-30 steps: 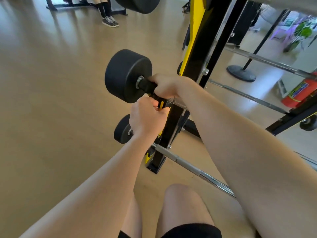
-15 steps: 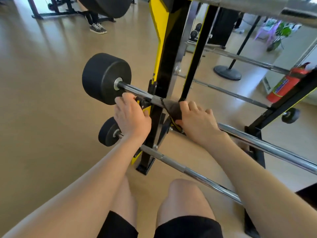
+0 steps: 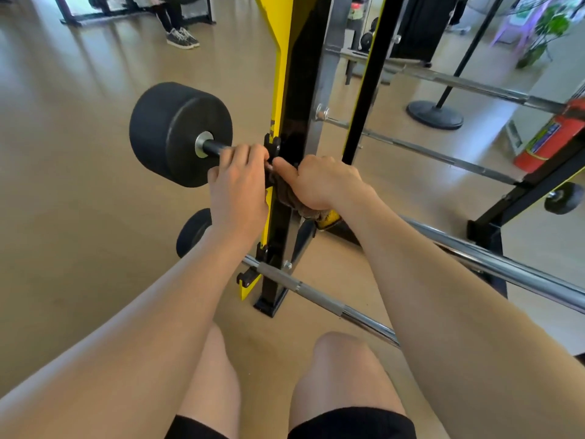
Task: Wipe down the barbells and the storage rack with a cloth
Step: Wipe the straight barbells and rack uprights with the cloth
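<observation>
Nearest on the right, the barbell (image 3: pixel 506 267) runs away leftward to its black weight (image 3: pixel 177 134) at far left. My right hand (image 3: pixel 319 182) clutches the cloth (image 3: pixel 305 212) round the shaft at the rack upright (image 3: pixel 297 90); my left hand (image 3: pixel 237 188) grips bare shaft just beside it, nearer the weight.

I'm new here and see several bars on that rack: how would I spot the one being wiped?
Find the rack's yellow-and-black upright at the middle. The barbell crosses it where the left hand and right hand meet, the right gripping a brown cloth. Its black end weight is far larger than the lower bar's.
</observation>
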